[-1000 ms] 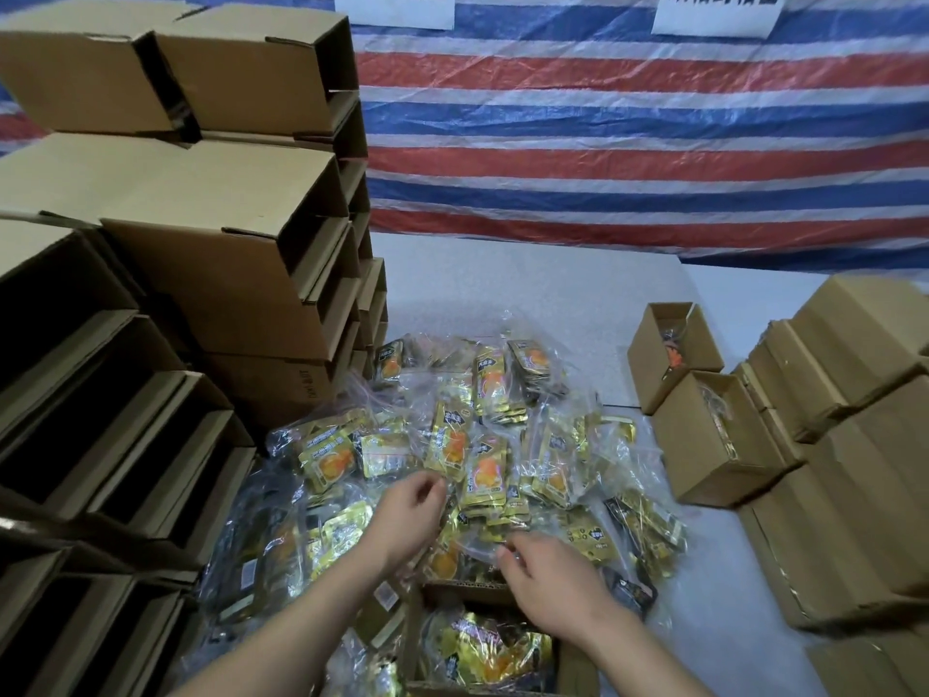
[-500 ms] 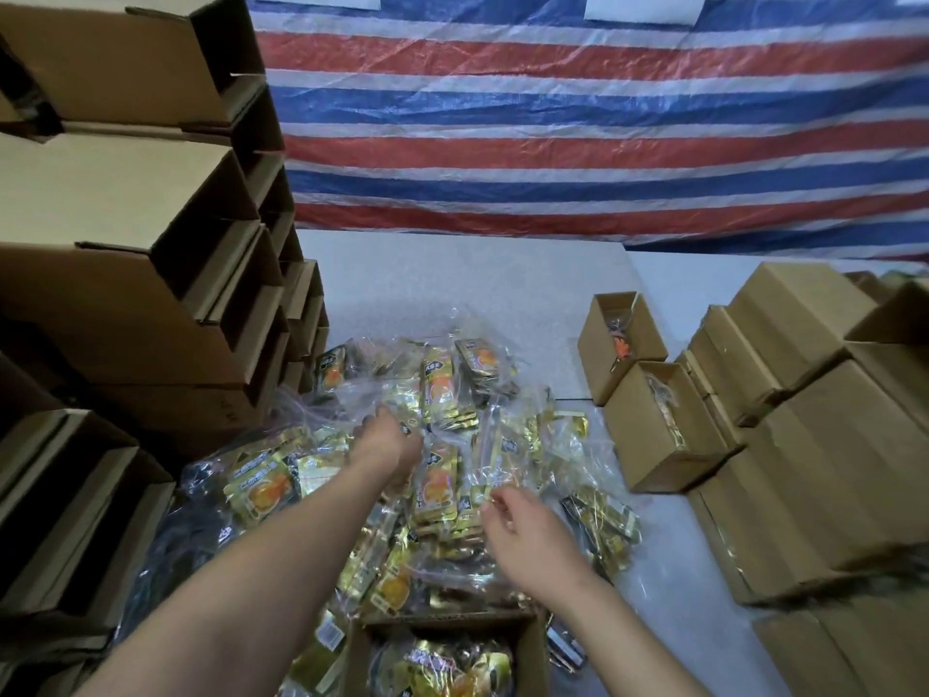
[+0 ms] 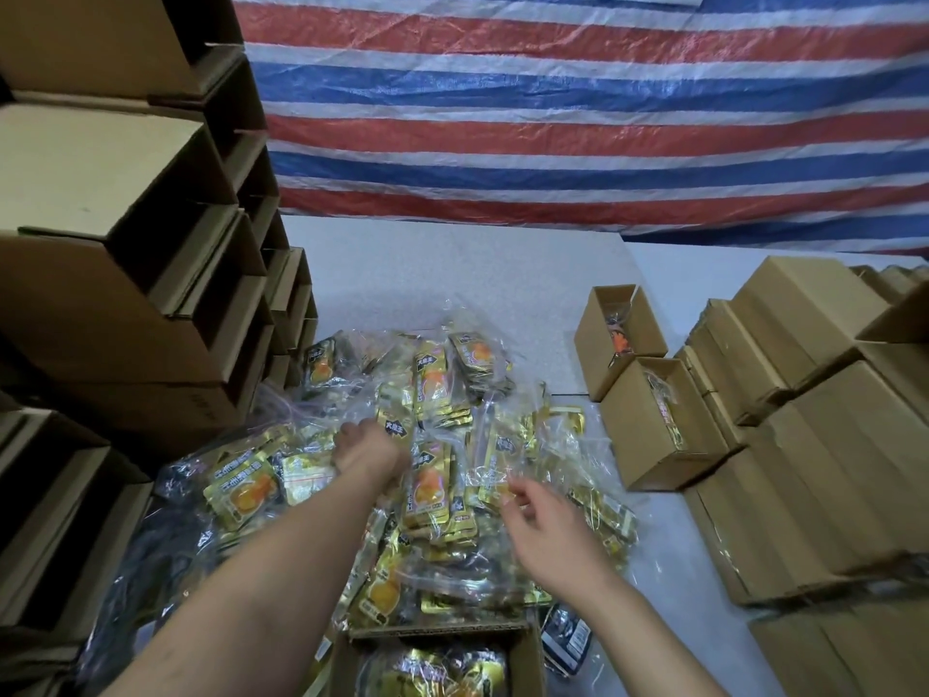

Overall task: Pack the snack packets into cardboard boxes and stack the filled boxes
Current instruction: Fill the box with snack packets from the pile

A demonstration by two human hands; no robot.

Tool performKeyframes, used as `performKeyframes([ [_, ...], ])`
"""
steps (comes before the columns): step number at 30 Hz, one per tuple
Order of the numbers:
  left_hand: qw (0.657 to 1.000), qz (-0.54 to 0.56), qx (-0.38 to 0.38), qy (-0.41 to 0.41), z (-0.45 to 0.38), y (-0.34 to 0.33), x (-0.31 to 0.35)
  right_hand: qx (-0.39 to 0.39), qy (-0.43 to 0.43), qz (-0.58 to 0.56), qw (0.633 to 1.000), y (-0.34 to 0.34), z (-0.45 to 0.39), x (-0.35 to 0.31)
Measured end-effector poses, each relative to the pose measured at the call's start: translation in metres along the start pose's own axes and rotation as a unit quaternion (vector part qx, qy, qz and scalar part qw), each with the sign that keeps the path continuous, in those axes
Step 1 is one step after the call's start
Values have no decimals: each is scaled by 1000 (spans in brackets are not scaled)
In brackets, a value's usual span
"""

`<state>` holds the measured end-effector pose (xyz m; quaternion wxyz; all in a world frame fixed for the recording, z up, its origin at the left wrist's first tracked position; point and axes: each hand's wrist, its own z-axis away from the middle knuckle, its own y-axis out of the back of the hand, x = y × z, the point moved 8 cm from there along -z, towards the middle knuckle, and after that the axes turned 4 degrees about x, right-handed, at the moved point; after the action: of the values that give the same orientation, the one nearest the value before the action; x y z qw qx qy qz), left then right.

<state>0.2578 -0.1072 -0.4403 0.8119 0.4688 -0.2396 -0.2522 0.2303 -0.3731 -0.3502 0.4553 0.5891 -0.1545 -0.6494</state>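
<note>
A heap of gold and orange snack packets [image 3: 437, 389] in clear plastic bags covers the middle of the table. My left hand [image 3: 369, 452] reaches into the heap with its fingers curled into the bags; what it grips is hidden. My right hand [image 3: 545, 530] hovers over the heap's right side, its fingertips pinching the clear plastic of a snack bag [image 3: 495, 477]. An open cardboard box [image 3: 437, 661] with packets inside stands at the near edge, between my forearms.
Empty open boxes are stacked high on the left [image 3: 130, 274]. Closed boxes are stacked on the right [image 3: 824, 445]. Two small open boxes [image 3: 658, 420] stand beside that stack. A striped tarp [image 3: 578, 108] hangs behind the grey table [image 3: 452, 274].
Both hands have moved farther out over the heap, away from the near box. The view has tilted so the near box sits lower in the frame.
</note>
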Motion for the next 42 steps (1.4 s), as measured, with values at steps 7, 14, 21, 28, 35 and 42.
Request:
performKeyframes([
  [7,1000,-6,11,-13,9,1,1,-9,2,11,1000,-7,2,-1],
  [14,997,55,-33,-41,11,0,3,-18,-4,12,1000,-8,7,-1],
  [21,968,240,-26,-63,27,10,-5,-12,-3,-11,1000,-9,7,-12],
  [28,896,406,78,-159,83,75,-2,2,-39,-150,988,-5,-1,-49],
  [35,837,479,137,-229,157,133,-3,-19,-20,-427,904,3,-13,-120],
  [42,807,484,104,-321,205,172,3,-49,5,-598,800,-1,-16,-156],
])
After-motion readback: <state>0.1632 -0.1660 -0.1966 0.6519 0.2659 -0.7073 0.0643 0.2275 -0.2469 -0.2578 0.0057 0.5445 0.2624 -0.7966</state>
